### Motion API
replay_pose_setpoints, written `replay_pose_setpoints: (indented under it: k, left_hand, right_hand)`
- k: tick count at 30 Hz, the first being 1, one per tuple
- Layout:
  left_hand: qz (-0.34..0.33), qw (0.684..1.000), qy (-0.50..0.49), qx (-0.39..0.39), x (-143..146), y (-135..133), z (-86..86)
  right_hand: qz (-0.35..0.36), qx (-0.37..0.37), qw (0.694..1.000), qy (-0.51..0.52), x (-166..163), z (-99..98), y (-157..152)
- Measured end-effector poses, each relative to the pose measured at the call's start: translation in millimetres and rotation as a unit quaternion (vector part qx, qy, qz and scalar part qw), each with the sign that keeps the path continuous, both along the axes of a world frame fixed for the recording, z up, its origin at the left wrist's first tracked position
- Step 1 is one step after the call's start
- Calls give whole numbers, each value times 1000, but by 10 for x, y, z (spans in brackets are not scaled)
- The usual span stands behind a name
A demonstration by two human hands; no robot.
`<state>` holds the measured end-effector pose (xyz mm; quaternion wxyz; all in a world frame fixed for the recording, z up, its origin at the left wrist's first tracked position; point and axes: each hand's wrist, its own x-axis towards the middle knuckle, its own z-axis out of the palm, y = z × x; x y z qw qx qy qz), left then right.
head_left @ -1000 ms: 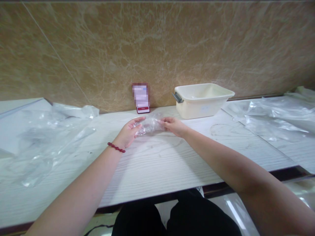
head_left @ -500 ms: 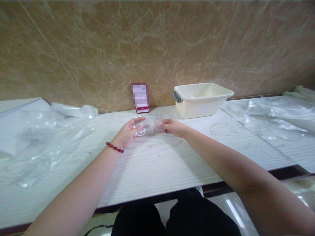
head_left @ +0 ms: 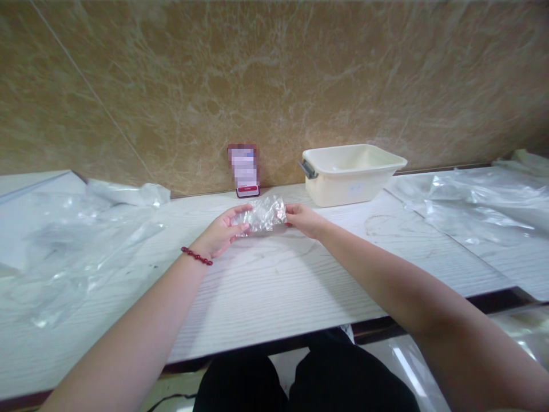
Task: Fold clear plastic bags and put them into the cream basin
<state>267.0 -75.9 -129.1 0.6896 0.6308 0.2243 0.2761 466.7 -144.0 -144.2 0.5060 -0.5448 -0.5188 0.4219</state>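
Note:
Between my hands, above the middle of the white wood-grain table [head_left: 274,286], is a crinkled, shiny clear plastic bag [head_left: 266,214]. My left hand [head_left: 225,230], with a dark red bead bracelet at the wrist, grips its left end between thumb and fingers. At the right end, my right hand [head_left: 300,219] pinches the plastic; its fingertips are partly hidden. Glare on the plastic keeps me from telling whether anything is inside.
A phone [head_left: 244,171] leans upright on the marble wall behind my hands. To its right stands a cream plastic bin [head_left: 343,189] with a grey handle. Loose clear plastic sheeting [head_left: 94,240] covers the table's left side, and more plastic sheeting [head_left: 476,200] lies at right.
The clear bag has turned or bunched between my hands and now looks more crumpled and brighter. Both hands still hold its ends, nearly where they were.

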Motion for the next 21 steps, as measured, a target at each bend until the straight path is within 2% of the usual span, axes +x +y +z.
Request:
replay_pose_setpoints:
  k: [6, 14, 18, 21]
  left_hand:
    - [42, 998, -40, 26, 26, -6, -7]
    - [42, 998, -44, 25, 43, -46, 9]
    - [35, 998, -43, 29, 42, -48, 10]
    - [38, 999, -19, 29, 38, -43, 14]
  right_hand:
    - [-13, -15, 1000, 19, -11, -18, 13]
    - [15, -84, 983, 161, -106, 104, -85]
    - [-1, -65, 987, 147, -96, 78, -65]
    - [-27, -71, 993, 89, -74, 65, -40]
